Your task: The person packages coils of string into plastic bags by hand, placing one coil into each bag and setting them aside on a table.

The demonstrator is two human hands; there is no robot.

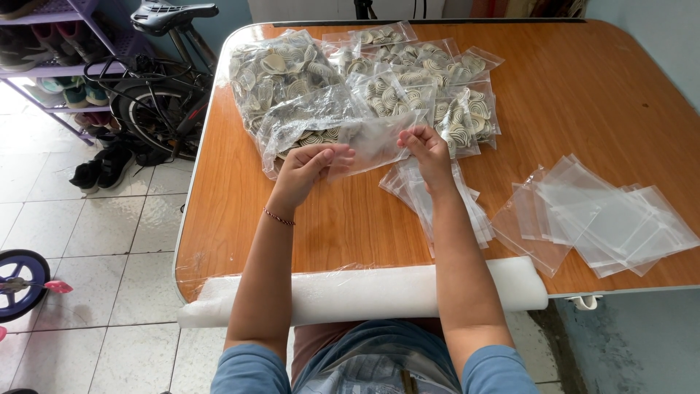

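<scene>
A small clear plastic bag (375, 144) is stretched between both hands above the wooden table (590, 95). My left hand (306, 170) pinches its left edge and my right hand (426, 148) pinches its right edge. The bag looks empty. Just behind it lies a large clear bag (284, 80) stuffed with small beige ring-shaped pieces. Several smaller filled bags (430, 73) lie to its right. Under my right forearm sits a stack of empty clear bags (408, 186).
More empty clear bags (605, 215) are spread at the table's right. A white foam roll (364, 292) lies along the near edge. A bicycle (157, 87) and a shoe rack (51, 51) stand on the tiled floor at the left.
</scene>
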